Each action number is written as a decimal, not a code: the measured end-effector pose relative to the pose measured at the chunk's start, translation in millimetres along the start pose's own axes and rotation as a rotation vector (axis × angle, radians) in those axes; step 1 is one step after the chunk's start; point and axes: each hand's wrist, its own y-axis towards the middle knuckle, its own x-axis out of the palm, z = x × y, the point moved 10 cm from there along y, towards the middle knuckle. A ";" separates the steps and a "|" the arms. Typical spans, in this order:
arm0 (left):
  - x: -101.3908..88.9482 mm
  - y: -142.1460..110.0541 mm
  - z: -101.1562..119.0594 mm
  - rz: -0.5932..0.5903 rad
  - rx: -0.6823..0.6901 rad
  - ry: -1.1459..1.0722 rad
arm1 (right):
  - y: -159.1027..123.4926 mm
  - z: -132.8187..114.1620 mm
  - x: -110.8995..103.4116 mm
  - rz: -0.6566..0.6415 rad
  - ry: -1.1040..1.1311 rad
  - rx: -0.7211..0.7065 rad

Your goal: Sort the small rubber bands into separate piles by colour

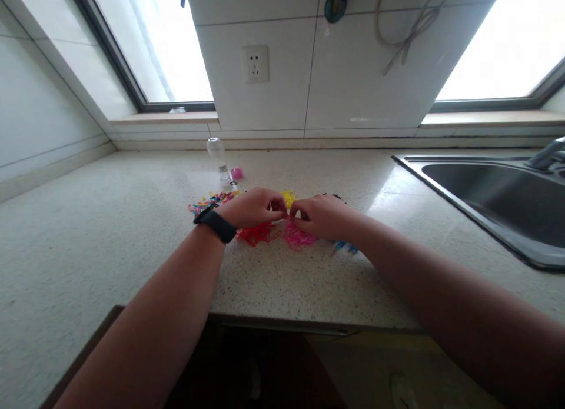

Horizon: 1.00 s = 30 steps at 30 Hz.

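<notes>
My left hand (260, 207), with a dark band on its wrist, is closed in a pinch above a pile of red rubber bands (256, 235). Facing it, my right hand (321, 216) pinches too, over the pink rubber bands (298, 235). A small red rubber band (288, 216) seems to stretch between the fingertips; its shape is mostly hidden. Yellow rubber bands (288, 198) lie just behind the hands. Blue ones (345, 246) sit under my right wrist, and a mixed-colour pile (212, 203) spreads by my left wrist.
A clear bottle-like container (217, 156) stands behind the piles, beside a small pink object (237, 173). A few black pieces (336, 196) show behind my right hand. The steel sink (494, 203) is set into the speckled counter (145, 232) at right. A socket (255, 64) is on the wall.
</notes>
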 end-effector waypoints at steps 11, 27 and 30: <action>1.1 -0.9 -3.7 -0.013 -0.029 0.028 | -0.5 -2.3 0.7 -0.011 0.002 -0.016; 1.1 -0.4 -3.2 -0.015 -0.022 0.054 | -0.3 -1.7 3.9 -0.024 -0.029 -0.031; 1.0 -0.7 -3.6 -0.015 -0.028 0.054 | -0.5 -2.1 4.7 -0.033 -0.030 -0.038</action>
